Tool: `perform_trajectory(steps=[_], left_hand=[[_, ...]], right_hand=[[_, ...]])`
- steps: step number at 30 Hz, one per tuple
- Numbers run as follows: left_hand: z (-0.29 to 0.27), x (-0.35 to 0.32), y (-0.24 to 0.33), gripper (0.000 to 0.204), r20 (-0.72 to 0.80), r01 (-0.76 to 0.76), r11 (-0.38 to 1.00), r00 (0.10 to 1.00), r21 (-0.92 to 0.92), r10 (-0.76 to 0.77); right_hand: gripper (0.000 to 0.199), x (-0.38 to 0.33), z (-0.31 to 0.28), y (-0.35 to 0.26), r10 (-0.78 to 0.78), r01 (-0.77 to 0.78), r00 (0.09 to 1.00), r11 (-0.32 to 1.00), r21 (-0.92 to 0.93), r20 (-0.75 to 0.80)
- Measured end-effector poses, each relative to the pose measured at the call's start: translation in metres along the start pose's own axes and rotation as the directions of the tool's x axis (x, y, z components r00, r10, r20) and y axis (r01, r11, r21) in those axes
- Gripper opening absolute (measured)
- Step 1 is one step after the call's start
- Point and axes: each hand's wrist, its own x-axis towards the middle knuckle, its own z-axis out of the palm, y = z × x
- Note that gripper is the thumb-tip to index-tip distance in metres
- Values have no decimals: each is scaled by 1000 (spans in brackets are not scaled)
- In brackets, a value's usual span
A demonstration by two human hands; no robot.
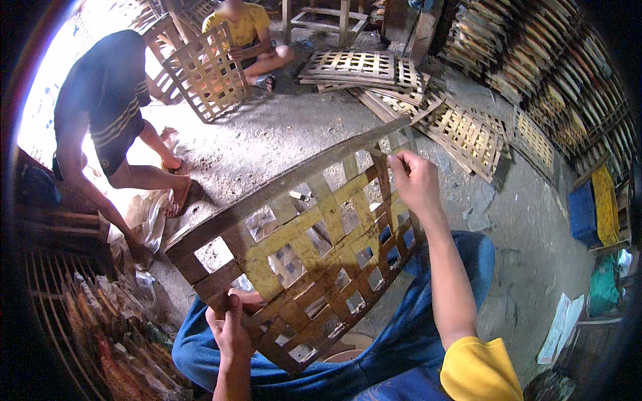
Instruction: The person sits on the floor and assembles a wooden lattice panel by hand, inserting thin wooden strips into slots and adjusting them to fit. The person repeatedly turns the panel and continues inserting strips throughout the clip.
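A woven bamboo lattice panel (292, 227) with a wooden edge bar is held tilted above my lap. It is brown and yellowish, with rows of square gaps. My left hand (231, 331) grips its lower left side, thumb on the near face. At the upper right end of the panel, my right hand (416, 182) is closed, thumb and fingers pinched on a strip at the edge. Part of my right fingertips' grip is hard to make out. Below the panel, the rim of a round container (343, 356) shows partly between my legs.
Finished-looking lattice panels (354, 65) lie stacked on the floor ahead, with more panels (465, 130) spread to their right. A seated person in yellow holds another panel (212, 73). At left a person (100, 100) bends down. Blue and yellow crates (585, 212) stand at right.
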Motion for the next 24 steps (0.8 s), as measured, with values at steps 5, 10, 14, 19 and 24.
perform_trajectory(steps=[5, 10, 14, 19, 24], left_hand=[[-6, -2, -6, 28, -33, 9, 999, 999, -48, -11], [5, -6, 0, 26, -113, 69, 991, 990, -112, -82], [-9, 3, -8, 24, -21, -45, 999, 999, 31, 46], [-8, -2, 0, 28, -4, 17, 1000, 1000, -8, -17], [-8, -1, -6, 26, -57, -1, 999, 998, -38, -2]], right_hand=[[25, 0, 3, 2, -47, 47, 999, 995, -82, -4], [25, 4, 8, 22, -129, 75, 968, 967, -244, -215], [22, 22, -24, 44, 37, -183, 905, 933, -309, -424], [22, 5, -4, 11, -32, -30, 965, 972, -232, -260], [23, 6, 6, 17, -61, 28, 987, 975, -219, -148]])
